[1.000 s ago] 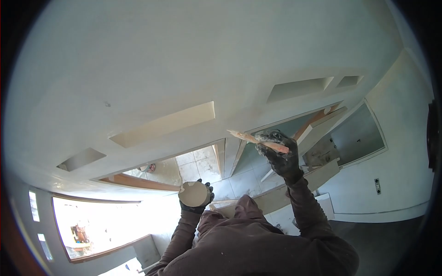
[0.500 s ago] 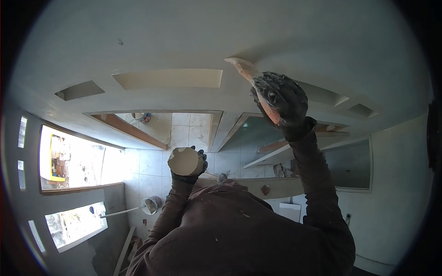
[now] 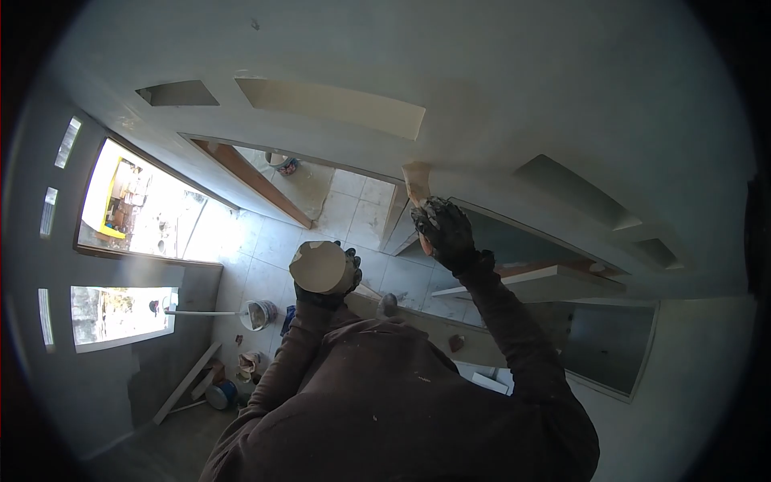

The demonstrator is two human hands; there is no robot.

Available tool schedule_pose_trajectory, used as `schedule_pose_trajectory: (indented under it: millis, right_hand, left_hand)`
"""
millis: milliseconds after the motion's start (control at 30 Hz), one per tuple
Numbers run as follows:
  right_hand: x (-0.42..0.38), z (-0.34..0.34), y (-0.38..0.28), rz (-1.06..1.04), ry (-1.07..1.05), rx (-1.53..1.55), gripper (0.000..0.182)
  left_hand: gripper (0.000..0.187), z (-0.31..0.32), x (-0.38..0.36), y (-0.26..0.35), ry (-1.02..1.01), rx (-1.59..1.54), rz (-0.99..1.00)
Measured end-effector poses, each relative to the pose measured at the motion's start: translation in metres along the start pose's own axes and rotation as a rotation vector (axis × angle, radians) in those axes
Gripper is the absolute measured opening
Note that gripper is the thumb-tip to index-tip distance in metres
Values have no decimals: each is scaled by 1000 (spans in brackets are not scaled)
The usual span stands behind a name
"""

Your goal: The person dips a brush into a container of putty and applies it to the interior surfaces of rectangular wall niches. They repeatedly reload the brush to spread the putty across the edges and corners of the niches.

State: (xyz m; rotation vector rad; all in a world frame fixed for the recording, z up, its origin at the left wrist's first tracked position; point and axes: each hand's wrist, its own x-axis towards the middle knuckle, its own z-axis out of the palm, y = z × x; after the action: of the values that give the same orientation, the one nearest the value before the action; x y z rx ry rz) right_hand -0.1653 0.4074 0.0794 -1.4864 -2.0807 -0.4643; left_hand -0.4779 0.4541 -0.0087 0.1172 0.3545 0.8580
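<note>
My left hand (image 3: 351, 271), in a dark glove, is wrapped round a round container (image 3: 320, 267) with a pale, beige top, held in front of my chest. My right hand (image 3: 446, 231), also gloved and smeared, grips a scraper (image 3: 417, 181) with a putty-coloured blade and an orange-red handle. The blade's end is at the grey wall (image 3: 490, 120), between the two openings in front of me and below the long recess (image 3: 337, 106). Whether the blade presses on the wall is hard to tell.
Two recesses (image 3: 574, 191) (image 3: 178, 93) flank the long one. A doorway shows tiled floor (image 3: 345, 205). At left are bright windows (image 3: 124, 313) and a bucket (image 3: 259, 315) with a long pole (image 3: 201, 312). Boards (image 3: 186, 382) and another bucket (image 3: 221, 394) stand lower left.
My right hand and the scraper have moved down the wall and closer to my body. My left hand still holds the container, slightly higher in view. The whole view has tilted.
</note>
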Motion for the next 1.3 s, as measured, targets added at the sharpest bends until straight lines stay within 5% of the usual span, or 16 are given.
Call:
schedule_pose_trajectory:
  millis: [200, 267, 333, 433, 467, 667, 700, 767, 867, 967, 1133, 1267, 1300]
  right_hand:
    - [43, -72, 16, 100, 42, 59, 43]
    - [60, -109, 19, 113, 88, -3, 43]
    - [71, -139, 13, 58, 260, -137, 42]
    - [66, -161, -19, 30, 248, -327, 38]
    - [60, -155, -19, 36, 252, -345, 38]
    - [-41, -48, 22, 54, 28, -448, 33]
    - [-49, -38, 19, 90, -17, -414, 32]
    - [-48, -37, 10, 137, -58, -382, 32]
    - [-29, -61, 10, 209, -140, -165, 35]
    - [17, -102, 21, 169, -90, -42, 39]
    - [68, -150, 7, 87, 95, -280, 37]
    - [61, -158, -17, 94, 267, -324, 31]
    - [54, -151, -27, 280, 444, -216, 27]
  left_hand:
    - [59, -7, 18, 6, -178, 99, -73]
    - [58, -8, 27, 7, -130, 643, 19]
    - [57, 2, 24, 12, -133, 513, -38]
    - [58, 18, 20, 24, -101, 158, -169]
    - [60, 19, 20, 29, -63, -71, -237]
    - [58, -8, 30, 41, -59, 97, -203]
    - [57, -11, 31, 42, -83, 334, -122]
    - [56, -21, 31, 47, -112, 578, -46]
    - [55, -19, 35, 48, -154, 358, -147]
    - [54, -6, 25, 45, -70, 84, -231]
    - [54, -8, 29, 30, -108, 871, -48]
    - [55, -14, 20, 32, -49, 509, -134]
    - [55, -17, 20, 33, -55, 488, -131]
